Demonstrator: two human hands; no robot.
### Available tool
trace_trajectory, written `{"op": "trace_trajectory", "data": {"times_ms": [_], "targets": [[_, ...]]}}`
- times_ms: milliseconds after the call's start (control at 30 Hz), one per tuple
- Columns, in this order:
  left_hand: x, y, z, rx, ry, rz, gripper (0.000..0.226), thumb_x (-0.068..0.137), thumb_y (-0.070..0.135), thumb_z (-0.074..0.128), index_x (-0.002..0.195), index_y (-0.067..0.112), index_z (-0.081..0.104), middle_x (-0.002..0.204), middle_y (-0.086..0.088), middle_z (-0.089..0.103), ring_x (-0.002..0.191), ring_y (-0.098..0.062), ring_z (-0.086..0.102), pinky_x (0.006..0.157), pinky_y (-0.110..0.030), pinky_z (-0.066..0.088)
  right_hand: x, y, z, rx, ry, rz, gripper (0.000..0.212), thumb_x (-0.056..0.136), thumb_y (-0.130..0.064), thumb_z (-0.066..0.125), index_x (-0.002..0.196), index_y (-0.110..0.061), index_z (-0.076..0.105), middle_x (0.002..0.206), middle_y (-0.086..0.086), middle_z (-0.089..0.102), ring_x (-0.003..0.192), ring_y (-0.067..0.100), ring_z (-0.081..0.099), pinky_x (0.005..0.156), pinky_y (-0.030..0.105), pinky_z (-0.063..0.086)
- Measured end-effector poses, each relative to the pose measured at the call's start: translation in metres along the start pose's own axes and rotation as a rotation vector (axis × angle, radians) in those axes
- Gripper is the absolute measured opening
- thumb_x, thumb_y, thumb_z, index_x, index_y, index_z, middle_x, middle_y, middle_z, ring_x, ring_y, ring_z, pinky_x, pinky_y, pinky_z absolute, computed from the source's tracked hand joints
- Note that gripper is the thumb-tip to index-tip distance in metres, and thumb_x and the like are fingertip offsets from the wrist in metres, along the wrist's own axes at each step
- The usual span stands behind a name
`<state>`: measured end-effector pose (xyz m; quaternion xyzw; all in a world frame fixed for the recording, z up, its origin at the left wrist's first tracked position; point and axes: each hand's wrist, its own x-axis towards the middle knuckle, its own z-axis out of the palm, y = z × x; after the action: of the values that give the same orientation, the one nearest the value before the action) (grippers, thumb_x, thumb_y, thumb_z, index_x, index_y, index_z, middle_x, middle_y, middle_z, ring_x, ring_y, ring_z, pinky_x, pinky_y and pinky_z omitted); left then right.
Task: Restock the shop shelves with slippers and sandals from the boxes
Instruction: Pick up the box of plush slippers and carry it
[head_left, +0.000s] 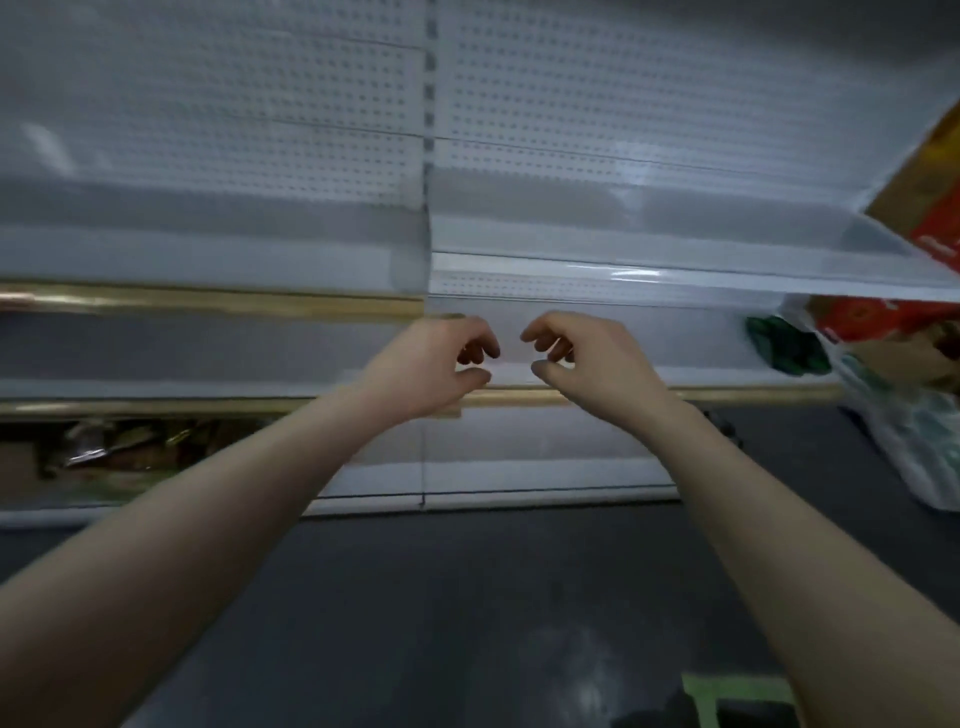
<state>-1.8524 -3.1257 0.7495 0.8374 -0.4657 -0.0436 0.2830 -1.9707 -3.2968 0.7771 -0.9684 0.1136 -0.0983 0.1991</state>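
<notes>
Two bare forearms (208, 530) stretch over dark floor (467, 597) toward the gold-edged shelf (753, 392). L hand (436, 364) and R hand (582, 358) hover side by side at the shelf's front edge, fingers clawed inward, nothing visible in either. At the shelf's right end: green bundle (787, 345), red cartons (883, 317), white plastic bag (914, 441); contents too blurred to ID. Pegboard back (571, 104) rises behind the shelf.
</notes>
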Motion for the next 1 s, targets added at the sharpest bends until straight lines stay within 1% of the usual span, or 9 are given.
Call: {"op": "trace_trajectory", "data": {"times_ms": [167,267,467,600,733,800,900,967,1000], "targets": [[-0.072,-0.109,-0.089,0.067,0.102,-0.185,0.020,0.084,0.027,0.069,0.103,0.029,0.064,0.093,0.012,0.066,0.085,-0.003,0.060,0.080,-0.026,0.052,0.073,-0.126,0.070,0.075,-0.083,-0.149,0.029,0.083,-0.019,0.071,0.111,-0.030,0.068,0.098,-0.009,0.068,0.086,0.008,0.062,0.087,0.033,0.052],[-0.117,-0.162,-0.133,0.105,0.177,-0.289,0.019,0.085,0.027,0.069,0.104,0.029,0.064,0.095,0.011,0.066,0.086,-0.005,0.061,0.080,-0.029,0.054,0.107,-0.197,0.109,0.119,-0.155,-0.270,0.029,0.084,-0.018,0.072,0.111,-0.028,0.068,0.099,-0.009,0.068,0.086,0.008,0.062,0.085,0.033,0.053],[-0.196,-0.255,-0.199,0.129,0.344,-0.486,0.020,0.084,0.026,0.071,0.103,0.027,0.065,0.095,0.007,0.067,0.089,-0.010,0.064,0.079,-0.037,0.056,0.176,-0.316,0.181,0.121,-0.313,-0.495,0.027,0.086,-0.020,0.071,0.112,-0.029,0.066,0.099,-0.012,0.065,0.086,0.004,0.060,0.083,0.029,0.053],[-0.238,-0.315,-0.236,0.152,0.439,-0.618,0.021,0.083,0.024,0.071,0.103,0.024,0.066,0.094,0.005,0.067,0.087,-0.011,0.065,0.078,-0.039,0.056,0.220,-0.393,0.229,0.124,-0.385,-0.637,0.029,0.085,-0.019,0.072,0.112,-0.028,0.068,0.099,-0.011,0.066,0.086,0.006,0.061,0.083,0.031,0.054],[-0.273,-0.377,-0.280,0.189,0.525,-0.759,0.021,0.083,0.027,0.071,0.103,0.028,0.065,0.092,0.009,0.066,0.087,-0.010,0.064,0.079,-0.039,0.055,0.266,-0.474,0.274,0.153,-0.445,-0.796,0.031,0.083,-0.018,0.073,0.113,-0.025,0.069,0.101,-0.008,0.067,0.087,0.009,0.062,0.084,0.033,0.054],[-0.288,-0.403,-0.305,0.212,0.568,-0.827,0.021,0.083,0.027,0.071,0.103,0.029,0.065,0.092,0.010,0.066,0.086,-0.010,0.064,0.078,-0.038,0.055,0.289,-0.517,0.294,0.184,-0.481,-0.870,0.030,0.083,-0.017,0.073,0.111,-0.026,0.068,0.099,-0.009,0.067,0.086,0.007,0.061,0.082,0.030,0.054],[-0.312,-0.436,-0.341,0.255,0.645,-0.916,0.022,0.082,0.022,0.072,0.102,0.025,0.067,0.091,0.008,0.066,0.084,-0.011,0.064,0.078,-0.038,0.055,0.319,-0.579,0.324,0.213,-0.527,-1.005,0.031,0.081,-0.015,0.072,0.109,-0.026,0.067,0.092,-0.016,0.064,0.081,0.001,0.059,0.077,0.022,0.051],[-0.330,-0.457,-0.359,0.268,0.704,-0.981,0.021,0.081,0.023,0.072,0.101,0.026,0.067,0.091,0.010,0.065,0.085,-0.010,0.063,0.078,-0.038,0.055,0.334,-0.619,0.345,0.233,-0.553,-1.067,0.029,0.081,-0.014,0.073,0.108,-0.024,0.069,0.093,-0.011,0.067,0.081,0.003,0.061,0.079,0.027,0.052],[-0.341,-0.467,-0.368,0.271,0.730,-1.012,0.020,0.081,0.023,0.072,0.100,0.028,0.066,0.090,0.012,0.063,0.084,-0.008,0.063,0.078,-0.038,0.055,0.339,-0.640,0.356,0.244,-0.575,-1.084,0.029,0.081,-0.014,0.073,0.107,-0.023,0.070,0.095,-0.009,0.068,0.082,0.006,0.063,0.081,0.030,0.053]]}}
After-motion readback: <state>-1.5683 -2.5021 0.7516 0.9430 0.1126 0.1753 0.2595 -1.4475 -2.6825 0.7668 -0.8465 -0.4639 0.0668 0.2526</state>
